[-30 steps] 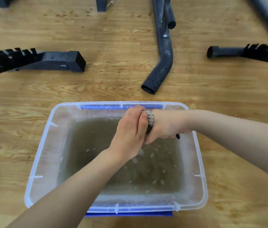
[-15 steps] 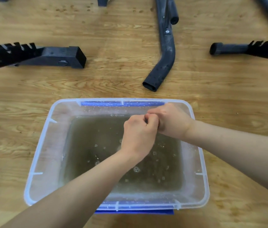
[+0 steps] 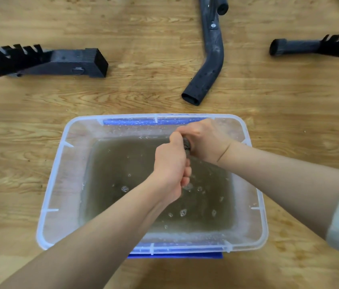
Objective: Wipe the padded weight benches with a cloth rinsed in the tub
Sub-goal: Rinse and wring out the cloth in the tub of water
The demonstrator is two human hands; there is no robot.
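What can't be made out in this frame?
Head view:
- cloth: mostly hidden inside left hand and right hand; only a dark twist shows.
- tub bottom: hidden by murky water.
- bench frames: cut off by the top and side edges; no padding in view.

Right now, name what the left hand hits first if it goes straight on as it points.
Probably the right hand: the left hand points forward-right along the twisted cloth both grip, with barely any gap.

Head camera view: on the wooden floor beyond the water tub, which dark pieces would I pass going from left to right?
Notched black bar with a square end → bent dark tube → round-capped black bar that runs off the right edge.
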